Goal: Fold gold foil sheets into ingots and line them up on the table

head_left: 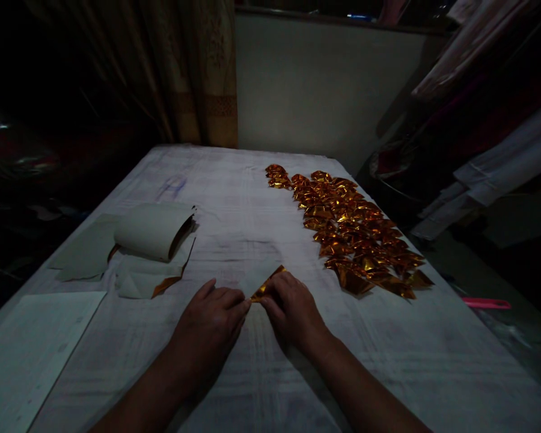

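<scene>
Between my hands, low over the middle of the cloth-covered table, is a sheet of gold foil paper [267, 285], pale on one face and partly folded so a gold strip shows. My left hand [219, 313] pinches its left corner with thumb and fingertips. Along the gold edge on the right, my right hand [293, 304] grips it with bent fingers. Off to the right lie many folded gold foil pieces [342, 216] in close rows. Left of my hands are curled pale sheets [151, 231] with gold undersides.
A flat white paper sheet [45, 337] lies at the table's near left. The tablecloth [261, 385] is light and checked. Behind stand a curtain [202, 72] and a pale wall [324, 90]. Hanging clothes [509, 162] and a pink handle [487, 303] are beyond the right edge.
</scene>
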Available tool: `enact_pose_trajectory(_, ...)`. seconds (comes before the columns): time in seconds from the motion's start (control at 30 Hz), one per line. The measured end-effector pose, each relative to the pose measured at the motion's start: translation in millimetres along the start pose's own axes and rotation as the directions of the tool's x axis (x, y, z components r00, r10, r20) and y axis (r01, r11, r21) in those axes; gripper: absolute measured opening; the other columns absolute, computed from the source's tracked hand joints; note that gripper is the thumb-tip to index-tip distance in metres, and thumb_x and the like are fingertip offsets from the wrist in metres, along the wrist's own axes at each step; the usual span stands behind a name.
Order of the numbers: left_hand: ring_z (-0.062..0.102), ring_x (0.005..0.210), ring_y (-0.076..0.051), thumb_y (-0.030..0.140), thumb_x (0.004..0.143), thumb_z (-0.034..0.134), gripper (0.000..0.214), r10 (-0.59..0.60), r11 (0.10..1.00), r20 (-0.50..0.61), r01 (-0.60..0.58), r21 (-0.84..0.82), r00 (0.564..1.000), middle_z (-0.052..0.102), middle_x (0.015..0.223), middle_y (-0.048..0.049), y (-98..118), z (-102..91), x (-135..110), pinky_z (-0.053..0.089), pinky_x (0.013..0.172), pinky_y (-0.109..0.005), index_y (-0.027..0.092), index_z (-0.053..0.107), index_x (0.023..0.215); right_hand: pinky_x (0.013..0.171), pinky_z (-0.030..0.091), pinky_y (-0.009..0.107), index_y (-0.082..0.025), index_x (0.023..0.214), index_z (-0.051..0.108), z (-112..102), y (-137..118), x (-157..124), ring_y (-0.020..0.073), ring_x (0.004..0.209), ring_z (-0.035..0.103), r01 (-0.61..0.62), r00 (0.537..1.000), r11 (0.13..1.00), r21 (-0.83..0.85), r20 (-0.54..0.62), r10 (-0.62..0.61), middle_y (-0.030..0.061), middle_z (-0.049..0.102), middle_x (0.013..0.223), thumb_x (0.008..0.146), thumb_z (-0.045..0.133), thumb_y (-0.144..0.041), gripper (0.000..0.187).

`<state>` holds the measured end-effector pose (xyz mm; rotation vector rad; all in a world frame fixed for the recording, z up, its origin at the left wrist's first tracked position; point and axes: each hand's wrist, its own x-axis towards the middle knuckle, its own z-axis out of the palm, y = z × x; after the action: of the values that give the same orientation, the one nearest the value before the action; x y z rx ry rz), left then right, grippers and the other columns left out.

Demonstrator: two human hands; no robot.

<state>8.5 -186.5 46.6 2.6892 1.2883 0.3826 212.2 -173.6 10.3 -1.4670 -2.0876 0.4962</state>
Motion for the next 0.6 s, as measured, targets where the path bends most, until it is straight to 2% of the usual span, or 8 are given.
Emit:
enact_pose_trajectory(0.2,0.067,0.092,-0.02,0.015,0.094,0.056,0.02,-0.025,1.0,-0.025,0.025,-0.002,0.999,0.071,0.102,-0.0011,4,-0.5,-1,0.039,0.107,-0.053,0.024,0.069,0.106,0.076,0.047,0.03,-0.022,0.087,0.058,-6,10,-1,0.0187,0.086,0.06,0.089,0.996,0.982,0.165,-0.018,-0.087,0.002,0.064,0.09,0.079,0.056,-0.003,0.021)
enact_pose_trajectory(0.33,0.065,0.091,-0.023,0.02,0.093,0.059,0.008,-0.03,0.996,-0.041,0.033,0.079,0.999,0.069,0.095,-0.0024,12,2.6,2,0.035,0.11,-0.056,0.021,0.066,0.098,0.079,0.051,0.03,-0.023,0.086,0.061,-9,17,-1,0.0185,0.088,0.063,0.127,0.988,0.968,0.215,-0.109,-0.105,0.0032,0.067,0.092,0.08,0.05,-0.003,0.023)
enact_pose_trajectory(0.47,0.064,0.088,-0.023,0.022,0.095,0.058,0.007,-0.038,0.982,-0.069,0.05,0.183,0.997,0.067,0.089,-0.0021,18,8.0,6,0.035,0.11,-0.054,0.021,0.064,0.092,0.09,0.048,0.038,-0.022,0.092,0.065,-14,31,0,0.0234,0.103,0.061,0.055,0.978,0.997,0.052,-0.203,-0.043,0.0073,0.069,0.108,0.077,0.049,-0.002,0.03)
enact_pose_trajectory(0.6,0.063,0.086,-0.022,0.02,0.094,0.061,0.01,-0.03,0.971,-0.091,0.051,0.234,0.995,0.065,0.086,-0.0005,17,13.6,8,0.033,0.111,-0.055,0.023,0.066,0.102,0.09,0.045,0.04,-0.022,0.098,0.065,-16,41,2,0.0254,0.101,0.059,-0.035,0.986,0.996,-0.082,-0.163,0.021,0.0072,0.07,0.105,0.073,0.051,0.001,0.036)
